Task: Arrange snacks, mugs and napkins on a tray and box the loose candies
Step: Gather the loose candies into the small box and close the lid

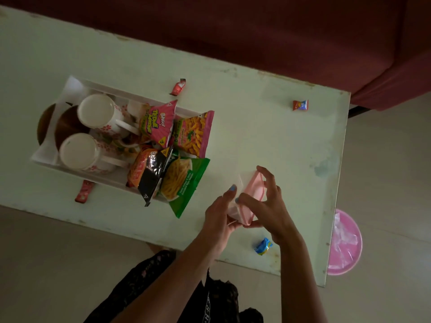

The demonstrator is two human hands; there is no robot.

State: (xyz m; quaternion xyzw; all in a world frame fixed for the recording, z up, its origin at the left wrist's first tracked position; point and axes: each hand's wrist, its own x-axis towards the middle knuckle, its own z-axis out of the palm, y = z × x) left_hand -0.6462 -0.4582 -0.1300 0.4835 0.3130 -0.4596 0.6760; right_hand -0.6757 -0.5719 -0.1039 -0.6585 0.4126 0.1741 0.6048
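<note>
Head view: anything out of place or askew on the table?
Yes. Four wrapped candies lie loose on the pale green table: red ones at and, an orange-blue one, a blue-yellow one. The green snack packet overhangs the white tray.

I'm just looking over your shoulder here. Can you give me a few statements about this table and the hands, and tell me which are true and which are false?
1. Both hands hold the small pink-lidded box. True: the left hand and right hand are both on it.
2. Two mugs stand in the white tray. True.
3. All candies are already boxed. False: a blue candy, a red-and-blue one and two red ones lie loose on the table.
4. The snack packets lie on the floor. False: they sit at the tray's right end.
5. The pink bin is on the table. False: it stands on the floor beside it.
</note>
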